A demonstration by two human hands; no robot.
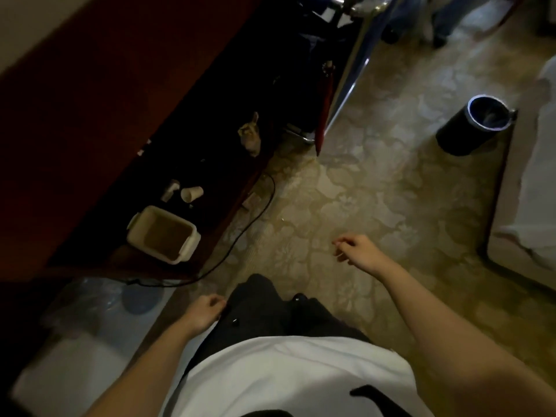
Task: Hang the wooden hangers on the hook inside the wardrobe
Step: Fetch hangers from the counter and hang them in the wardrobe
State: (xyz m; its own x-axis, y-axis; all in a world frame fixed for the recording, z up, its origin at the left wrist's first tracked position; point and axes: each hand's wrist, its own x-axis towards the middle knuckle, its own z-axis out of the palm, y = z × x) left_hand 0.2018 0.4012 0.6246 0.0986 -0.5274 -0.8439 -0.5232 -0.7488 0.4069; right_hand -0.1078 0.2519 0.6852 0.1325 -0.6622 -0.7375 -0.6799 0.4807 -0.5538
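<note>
While the camera tips down at the patterned carpet (pixel 376 191), no wooden hanger shows anywhere, and neither the hook nor the inside of a wardrobe can be made out. The white tray (pixel 164 234) sits on the low ledge of a dark wooden cabinet (pixel 120 100), with tipped-over paper cups (pixel 192 193) just beyond it and a black cable (pixel 240 239) trailing across the floor to its right.

The left hand (pixel 206 311) hangs below and to the right of the tray, against the dark trousers. Its fingers are loosely curled and it holds nothing. The right hand (pixel 359 251) reaches out farther right of the tray, over bare carpet, with its fingers slack and slightly parted and nothing in them. Both look idle, as if swinging during a walk.

A black waste bin (pixel 472 127) stands well to the tray's right and beyond it.

The job seems either not begun or between hangers. The next need is probably to find a hanger, since both hands are free to take one.
</note>
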